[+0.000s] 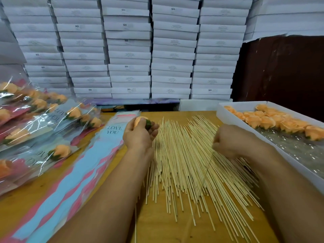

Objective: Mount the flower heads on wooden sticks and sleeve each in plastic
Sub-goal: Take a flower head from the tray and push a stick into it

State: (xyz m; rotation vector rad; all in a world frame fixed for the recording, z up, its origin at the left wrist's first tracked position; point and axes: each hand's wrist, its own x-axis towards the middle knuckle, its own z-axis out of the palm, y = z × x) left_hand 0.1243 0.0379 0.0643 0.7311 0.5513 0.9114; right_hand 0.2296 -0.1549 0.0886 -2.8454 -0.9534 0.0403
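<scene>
The step in hand looks like getting one stick for a flower: on the worktop (175,230) lies a big heap of wooden sticks (185,163), and the right hand (228,142) is curled down on it, though I cannot tell if it holds one. The white box (228,118) on the right holds orange flower heads (266,121). The left hand (139,135) grips one flower head (140,121) beside the plastic sleeves (105,148); next, a stick must go into its green bottom.

Both bare forearms reach forward from six o'clock. The left hand (140,133), toward eleven o'clock, is raised with its fingers curled, cupping something. The right hand (229,141), toward one o'clock, is lowered, back up and fingers curled under; its fingertips are hidden.
</scene>
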